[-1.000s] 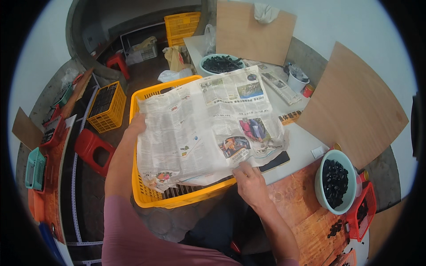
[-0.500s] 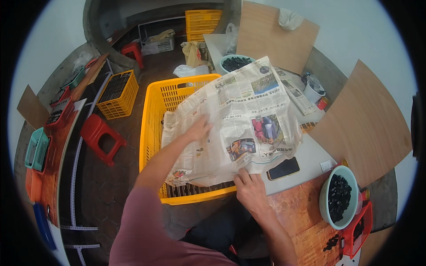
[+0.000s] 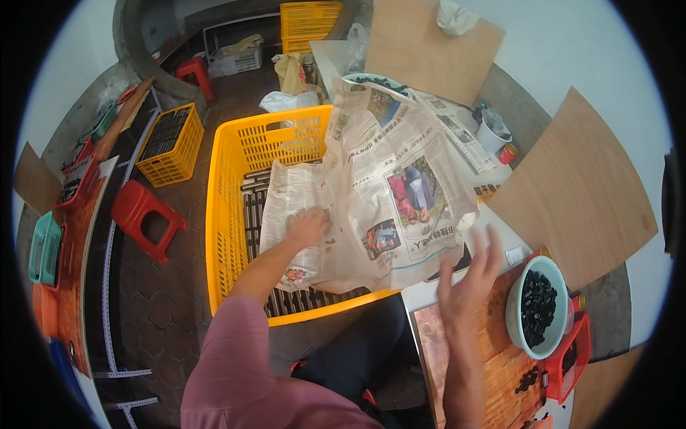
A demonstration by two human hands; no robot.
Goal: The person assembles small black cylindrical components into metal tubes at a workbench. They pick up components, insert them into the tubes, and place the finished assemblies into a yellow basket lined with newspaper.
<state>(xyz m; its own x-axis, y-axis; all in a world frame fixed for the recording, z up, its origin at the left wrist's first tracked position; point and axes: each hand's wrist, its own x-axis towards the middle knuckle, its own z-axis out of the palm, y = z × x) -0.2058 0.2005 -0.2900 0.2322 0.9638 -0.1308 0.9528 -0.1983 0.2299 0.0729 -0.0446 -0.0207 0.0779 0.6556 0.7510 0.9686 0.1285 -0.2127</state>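
Observation:
My left hand presses on the newspaper sheet, low inside the yellow plastic crate; its fingers are spread and a little blurred. The sheet dips into the crate at the left and drapes over the right rim onto the table. Dark tube-like rods lie in rows in the crate, showing along the left and front edges of the paper. My right hand is raised above the table beside the sheet's lower right corner, fingers apart, holding nothing. Behind it a phone is mostly hidden.
On the table at the right stand a pale green bowl of small black parts and a red basket. Another bowl is partly behind the paper. A red stool and a second yellow crate stand left.
My right hand has let go of the sheet's near edge and risen to the right. The newspaper's left part has sunk into the crate under my left hand, uncovering more rods.

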